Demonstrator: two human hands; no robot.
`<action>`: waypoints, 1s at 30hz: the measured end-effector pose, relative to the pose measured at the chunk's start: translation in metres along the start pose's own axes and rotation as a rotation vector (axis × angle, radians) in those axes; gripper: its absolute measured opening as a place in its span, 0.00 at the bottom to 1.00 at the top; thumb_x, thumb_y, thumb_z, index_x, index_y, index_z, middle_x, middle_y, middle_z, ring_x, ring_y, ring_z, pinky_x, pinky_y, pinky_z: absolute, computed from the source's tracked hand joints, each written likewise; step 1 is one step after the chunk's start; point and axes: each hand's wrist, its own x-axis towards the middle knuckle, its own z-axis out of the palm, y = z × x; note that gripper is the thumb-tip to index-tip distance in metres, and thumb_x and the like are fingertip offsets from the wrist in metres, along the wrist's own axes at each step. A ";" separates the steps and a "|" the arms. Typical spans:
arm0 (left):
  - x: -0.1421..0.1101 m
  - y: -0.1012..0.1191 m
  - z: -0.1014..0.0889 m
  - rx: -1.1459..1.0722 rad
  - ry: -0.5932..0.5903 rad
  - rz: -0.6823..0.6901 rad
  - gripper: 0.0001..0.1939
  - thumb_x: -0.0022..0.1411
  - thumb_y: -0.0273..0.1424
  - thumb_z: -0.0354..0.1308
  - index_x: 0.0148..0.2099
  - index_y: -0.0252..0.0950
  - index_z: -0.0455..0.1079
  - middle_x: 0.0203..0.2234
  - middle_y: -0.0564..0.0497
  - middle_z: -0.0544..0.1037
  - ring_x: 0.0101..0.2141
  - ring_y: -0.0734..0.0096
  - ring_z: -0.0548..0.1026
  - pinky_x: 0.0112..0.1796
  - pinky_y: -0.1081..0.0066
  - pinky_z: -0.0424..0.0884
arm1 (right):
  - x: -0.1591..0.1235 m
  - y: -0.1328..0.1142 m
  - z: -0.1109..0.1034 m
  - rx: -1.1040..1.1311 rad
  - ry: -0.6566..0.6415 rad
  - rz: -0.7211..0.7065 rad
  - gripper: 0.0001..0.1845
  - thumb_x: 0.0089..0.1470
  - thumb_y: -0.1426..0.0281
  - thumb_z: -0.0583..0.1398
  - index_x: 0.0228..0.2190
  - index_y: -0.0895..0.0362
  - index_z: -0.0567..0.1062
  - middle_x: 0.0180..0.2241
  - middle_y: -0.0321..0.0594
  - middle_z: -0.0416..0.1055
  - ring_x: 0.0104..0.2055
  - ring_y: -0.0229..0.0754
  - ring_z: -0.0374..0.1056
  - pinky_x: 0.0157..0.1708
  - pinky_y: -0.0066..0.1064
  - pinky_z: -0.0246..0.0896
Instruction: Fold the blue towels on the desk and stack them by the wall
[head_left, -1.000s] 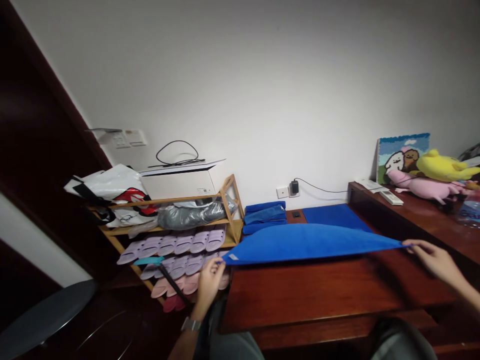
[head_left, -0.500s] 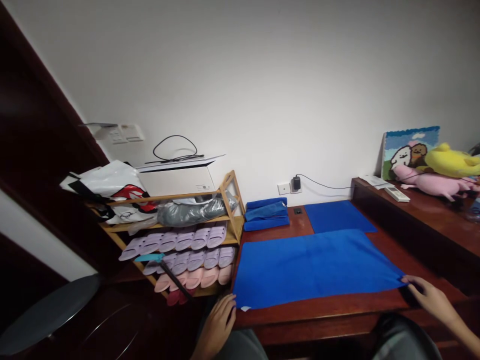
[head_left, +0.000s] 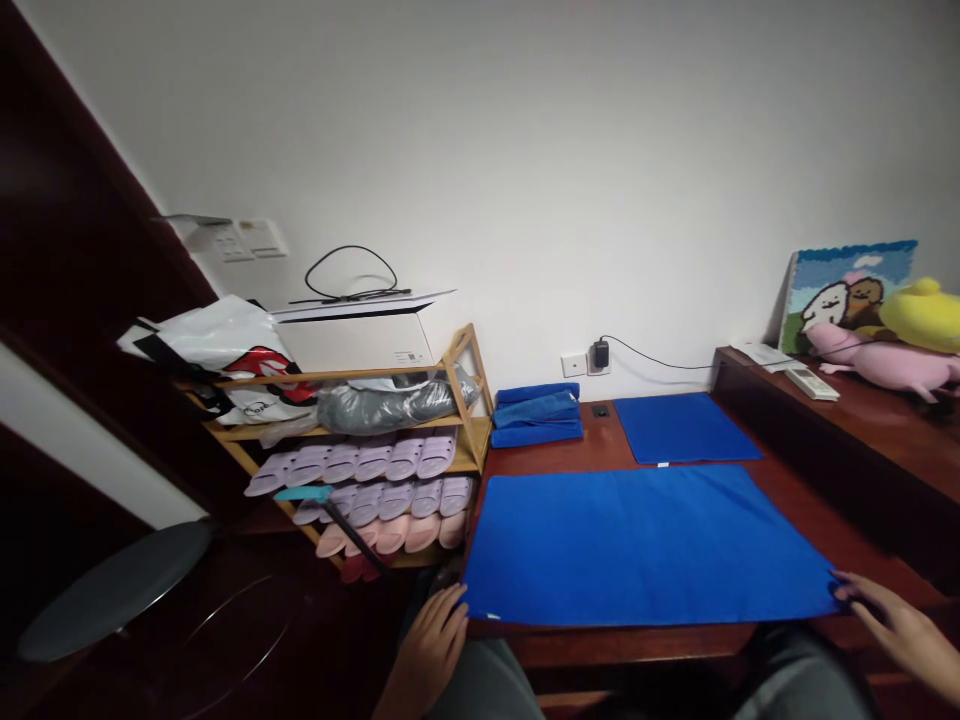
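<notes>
1. The blue towel (head_left: 637, 550) lies spread almost flat on the front part of the tabletop (head_left: 555, 462), its near edge along the tabletop's front edge.
2. The left hand (head_left: 430, 640) is at the tabletop's front left corner, fingers close together and touching the towel's corner beside a small white tag (head_left: 493, 616); whether it grips cannot be told.
3. The right hand (head_left: 889, 620) is at the tabletop's front right, fingertips at the towel's other near corner; whether they pinch the cloth cannot be told.
4. A pile of folded towels (head_left: 536, 412) sits at the tabletop's back left.
5. A 2nd towel (head_left: 686, 430), also blue, lies flat at the tabletop's back right.
6. Left of the tabletop stands a shoe rack (head_left: 476, 435) with rows of slippers (head_left: 375, 455).
</notes>
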 end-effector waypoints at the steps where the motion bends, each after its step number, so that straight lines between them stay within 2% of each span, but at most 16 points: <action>1: -0.003 0.001 -0.001 -0.003 -0.004 -0.002 0.15 0.70 0.31 0.53 0.53 0.45 0.78 0.56 0.48 0.80 0.55 0.56 0.78 0.56 0.55 0.77 | 0.000 -0.001 -0.001 -0.023 -0.025 -0.031 0.17 0.39 0.45 0.61 0.23 0.40 0.82 0.43 0.49 0.82 0.50 0.70 0.76 0.56 0.61 0.70; 4: -0.005 0.002 -0.003 -0.025 0.007 -0.007 0.16 0.70 0.32 0.53 0.56 0.45 0.76 0.58 0.48 0.78 0.58 0.55 0.76 0.57 0.53 0.75 | 0.002 -0.006 -0.001 -0.110 -0.021 -0.090 0.19 0.44 0.45 0.59 0.25 0.41 0.84 0.43 0.48 0.82 0.52 0.69 0.75 0.56 0.63 0.69; 7: 0.011 0.007 -0.006 -0.062 0.010 -0.040 0.16 0.72 0.32 0.51 0.55 0.43 0.77 0.58 0.46 0.78 0.58 0.55 0.75 0.59 0.54 0.74 | 0.008 -0.028 0.013 -0.178 0.002 -0.166 0.26 0.52 0.44 0.55 0.34 0.45 0.85 0.46 0.48 0.82 0.54 0.63 0.75 0.61 0.59 0.67; 10: 0.042 0.013 -0.007 -0.099 -0.085 -0.113 0.18 0.75 0.34 0.48 0.56 0.43 0.76 0.59 0.46 0.78 0.59 0.59 0.75 0.60 0.57 0.72 | 0.018 -0.058 0.037 -0.242 -0.047 -0.266 0.32 0.59 0.46 0.51 0.46 0.53 0.83 0.55 0.48 0.78 0.60 0.58 0.71 0.65 0.55 0.61; 12: 0.060 0.014 -0.005 -0.122 -0.181 -0.137 0.20 0.76 0.36 0.47 0.64 0.46 0.71 0.64 0.48 0.72 0.63 0.60 0.71 0.61 0.58 0.70 | 0.022 -0.070 0.054 -0.297 -0.071 -0.297 0.34 0.60 0.46 0.50 0.52 0.54 0.80 0.61 0.48 0.72 0.65 0.57 0.66 0.66 0.54 0.59; 14: 0.067 0.012 0.000 -0.126 -0.261 -0.127 0.24 0.76 0.40 0.48 0.71 0.49 0.62 0.69 0.50 0.65 0.66 0.58 0.66 0.63 0.56 0.68 | 0.023 -0.070 0.068 -0.354 -0.092 -0.277 0.36 0.60 0.46 0.48 0.56 0.52 0.78 0.64 0.47 0.68 0.67 0.59 0.63 0.64 0.56 0.61; 16: 0.061 0.010 0.005 -0.103 -0.305 -0.110 0.28 0.76 0.41 0.49 0.74 0.49 0.54 0.71 0.48 0.60 0.68 0.56 0.62 0.63 0.54 0.67 | 0.019 -0.059 0.076 -0.398 -0.121 -0.236 0.37 0.60 0.46 0.47 0.59 0.50 0.76 0.64 0.45 0.68 0.67 0.59 0.61 0.62 0.57 0.62; 20: 0.037 0.008 0.012 -0.033 -0.294 -0.077 0.33 0.75 0.42 0.50 0.76 0.47 0.45 0.72 0.44 0.56 0.69 0.51 0.60 0.63 0.49 0.66 | 0.012 -0.036 0.073 -0.440 -0.157 -0.220 0.38 0.58 0.45 0.48 0.60 0.48 0.74 0.63 0.42 0.70 0.67 0.58 0.62 0.62 0.56 0.63; 22: 0.034 0.006 0.010 -0.016 -0.296 -0.059 0.33 0.75 0.42 0.50 0.76 0.49 0.44 0.72 0.45 0.56 0.68 0.52 0.61 0.64 0.48 0.64 | 0.016 -0.042 0.068 -0.454 -0.155 -0.246 0.37 0.58 0.45 0.48 0.58 0.49 0.76 0.62 0.44 0.71 0.65 0.58 0.66 0.61 0.53 0.65; 24: 0.045 0.002 0.008 -0.027 -0.290 -0.072 0.32 0.76 0.42 0.48 0.76 0.50 0.45 0.72 0.47 0.58 0.68 0.54 0.62 0.64 0.48 0.63 | 0.026 -0.069 0.069 -0.467 -0.127 -0.268 0.37 0.60 0.45 0.47 0.57 0.52 0.77 0.60 0.48 0.73 0.63 0.58 0.68 0.62 0.53 0.64; 26: 0.072 -0.006 0.010 -0.060 -0.261 -0.118 0.29 0.77 0.41 0.46 0.76 0.48 0.49 0.71 0.47 0.60 0.68 0.58 0.62 0.65 0.52 0.63 | 0.041 -0.117 0.083 -0.461 -0.109 -0.286 0.38 0.62 0.47 0.45 0.57 0.56 0.77 0.60 0.51 0.72 0.64 0.58 0.67 0.65 0.54 0.59; 28: 0.109 -0.013 0.020 -0.093 -0.233 -0.167 0.27 0.78 0.41 0.43 0.74 0.45 0.54 0.70 0.47 0.62 0.68 0.60 0.62 0.66 0.56 0.62 | 0.055 -0.181 0.111 -0.411 -0.169 -0.327 0.37 0.65 0.49 0.43 0.60 0.57 0.74 0.64 0.50 0.68 0.66 0.57 0.63 0.67 0.52 0.54; 30: 0.147 -0.018 0.039 -0.110 -0.232 -0.184 0.26 0.78 0.41 0.41 0.73 0.42 0.58 0.70 0.46 0.63 0.68 0.60 0.62 0.67 0.56 0.60 | 0.065 -0.249 0.152 -0.340 -0.281 -0.366 0.34 0.67 0.51 0.43 0.63 0.53 0.71 0.67 0.44 0.64 0.69 0.54 0.59 0.70 0.52 0.50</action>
